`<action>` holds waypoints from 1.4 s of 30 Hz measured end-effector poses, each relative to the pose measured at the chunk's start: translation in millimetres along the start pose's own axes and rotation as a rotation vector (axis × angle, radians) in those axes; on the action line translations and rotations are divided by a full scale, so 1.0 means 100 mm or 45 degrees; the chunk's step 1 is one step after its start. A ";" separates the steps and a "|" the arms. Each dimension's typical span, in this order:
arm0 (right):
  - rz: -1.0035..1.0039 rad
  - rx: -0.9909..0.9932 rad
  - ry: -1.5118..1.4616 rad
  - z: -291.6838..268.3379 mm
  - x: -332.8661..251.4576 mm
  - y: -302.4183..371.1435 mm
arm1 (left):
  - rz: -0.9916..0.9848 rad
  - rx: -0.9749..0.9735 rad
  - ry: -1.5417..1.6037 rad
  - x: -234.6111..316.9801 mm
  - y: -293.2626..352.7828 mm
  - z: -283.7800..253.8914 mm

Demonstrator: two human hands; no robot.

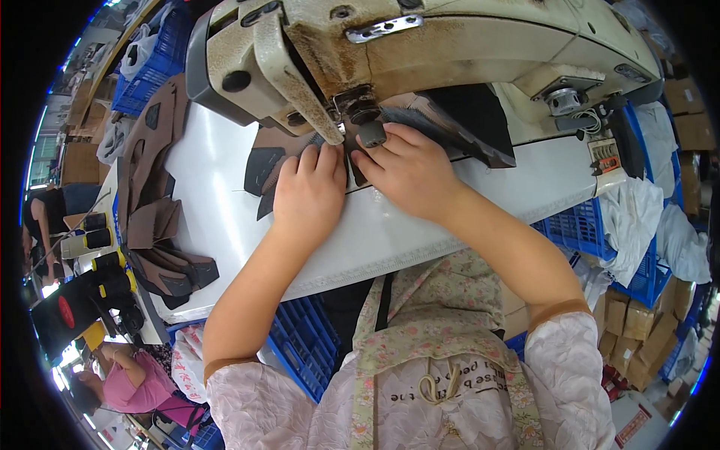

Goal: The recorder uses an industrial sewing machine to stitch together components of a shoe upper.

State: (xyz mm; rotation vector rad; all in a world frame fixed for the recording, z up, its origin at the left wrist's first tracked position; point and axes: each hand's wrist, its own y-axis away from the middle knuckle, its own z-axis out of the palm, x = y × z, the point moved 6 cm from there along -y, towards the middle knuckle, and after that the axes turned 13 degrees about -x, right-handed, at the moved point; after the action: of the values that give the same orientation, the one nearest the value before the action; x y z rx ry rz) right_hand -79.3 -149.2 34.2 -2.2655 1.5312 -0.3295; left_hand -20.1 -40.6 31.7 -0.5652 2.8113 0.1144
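A worn cream sewing machine (465,49) stands over a white table. Under its needle and presser foot (342,129) lies a brown and black fabric piece (264,166). My left hand (309,191) presses its bent, close-set fingers onto the piece, just left of the needle. My right hand (411,169) is on the other side, thumb and fingers closed at the fabric beside the round grey roller (372,135). The part between my hands is mostly hidden. More dark fabric (472,124) spreads behind my right hand, under the machine arm.
A stack of brown and black pieces (154,202) lies along the table's left end. A ruler strip (390,259) runs along the front edge. Thread spools (97,238) stand at far left. Blue crates (574,229) flank the table. Another person (139,382) sits at lower left.
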 end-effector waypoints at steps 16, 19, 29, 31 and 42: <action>0.043 -0.023 0.019 0.03 -0.02 -0.01 | 0.011 -0.012 0.101 -0.07 0.02 -0.01; 0.036 -0.044 0.026 0.04 -0.02 0.00 | 0.048 0.032 0.106 -0.07 0.01 -0.02; 0.036 -0.075 0.044 0.04 -0.02 0.00 | 0.042 0.096 0.296 -0.12 0.03 -0.02; 0.032 -0.080 0.039 0.03 -0.02 -0.01 | 0.042 0.094 0.293 -0.12 0.04 -0.01; 0.001 -0.097 0.025 0.05 0.00 0.01 | 0.027 0.139 0.184 -0.07 0.03 -0.02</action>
State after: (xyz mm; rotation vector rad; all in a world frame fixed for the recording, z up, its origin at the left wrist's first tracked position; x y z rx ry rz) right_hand -78.0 -149.1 29.0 -2.3268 1.5796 -0.2991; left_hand -15.7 -35.5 35.7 -0.5383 2.9416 -0.0792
